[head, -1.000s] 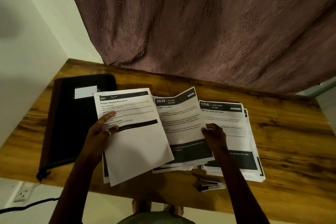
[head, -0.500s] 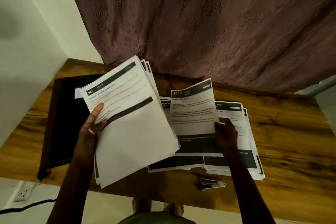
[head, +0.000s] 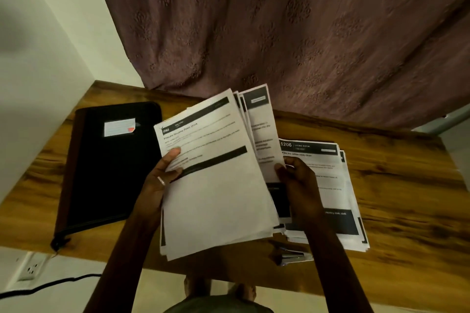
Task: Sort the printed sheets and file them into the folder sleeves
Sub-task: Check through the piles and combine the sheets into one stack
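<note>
Left hand (head: 162, 183) grips a fanned bundle of printed sheets (head: 216, 198) raised off the tabletop (head: 407, 198), thumb on the top page; right hand (head: 298, 180) pinches the right edge of the rear sheets. Second pile (head: 338, 180) lies flat beneath the right wrist; folder (head: 112, 168) closed at left. Risk: the fan is loose, so rear pages could slip and mix into the pile, spoiling the sort.

Matt paper sheets (head: 216, 201), glossy wooden table (head: 407, 185), embossed cloth curtain (head: 305, 33)
</note>
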A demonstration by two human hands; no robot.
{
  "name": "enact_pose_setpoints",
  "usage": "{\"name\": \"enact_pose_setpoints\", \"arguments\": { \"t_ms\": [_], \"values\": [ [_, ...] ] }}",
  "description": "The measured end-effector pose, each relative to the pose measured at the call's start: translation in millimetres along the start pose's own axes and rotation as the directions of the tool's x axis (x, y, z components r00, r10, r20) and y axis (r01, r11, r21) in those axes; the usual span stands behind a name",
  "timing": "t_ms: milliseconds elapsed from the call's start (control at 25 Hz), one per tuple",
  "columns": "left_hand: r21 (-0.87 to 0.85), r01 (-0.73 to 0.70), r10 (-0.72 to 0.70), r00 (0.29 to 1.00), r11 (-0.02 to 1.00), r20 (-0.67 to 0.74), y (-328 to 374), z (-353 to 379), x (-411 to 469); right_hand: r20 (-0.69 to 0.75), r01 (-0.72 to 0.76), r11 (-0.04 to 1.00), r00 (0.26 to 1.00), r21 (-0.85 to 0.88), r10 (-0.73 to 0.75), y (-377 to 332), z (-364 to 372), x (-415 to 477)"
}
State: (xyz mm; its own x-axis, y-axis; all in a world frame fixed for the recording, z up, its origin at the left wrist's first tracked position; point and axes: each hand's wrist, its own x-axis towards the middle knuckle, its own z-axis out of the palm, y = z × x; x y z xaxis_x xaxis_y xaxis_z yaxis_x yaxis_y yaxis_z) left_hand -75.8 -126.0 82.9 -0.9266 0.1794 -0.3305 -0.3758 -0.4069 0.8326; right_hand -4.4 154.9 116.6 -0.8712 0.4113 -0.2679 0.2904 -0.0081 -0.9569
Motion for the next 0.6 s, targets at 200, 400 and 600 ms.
{"name": "enact_pose_setpoints", "arguments": {
  "t_ms": [200,400,600],
  "values": [
    [0.189,0.032,-0.033,0.999,0.981,0.002,-6.5,-2.1,7.7,0.032,-0.062,0.998,0.998,-0.013,0.062,-0.7,9.3,-9.7],
    [0.162,0.121,-0.125,0.992,0.979,0.019,-18.0,-5.3,8.7,0.185,-0.075,0.993,0.981,0.089,0.057,18.0,16.5,-24.0],
    [0.194,0.094,-0.104,0.994,0.976,0.042,-19.8,-13.4,16.1,0.113,-0.241,0.97,0.965,0.009,0.238,32.9,15.5,-16.7]
  ]
}}
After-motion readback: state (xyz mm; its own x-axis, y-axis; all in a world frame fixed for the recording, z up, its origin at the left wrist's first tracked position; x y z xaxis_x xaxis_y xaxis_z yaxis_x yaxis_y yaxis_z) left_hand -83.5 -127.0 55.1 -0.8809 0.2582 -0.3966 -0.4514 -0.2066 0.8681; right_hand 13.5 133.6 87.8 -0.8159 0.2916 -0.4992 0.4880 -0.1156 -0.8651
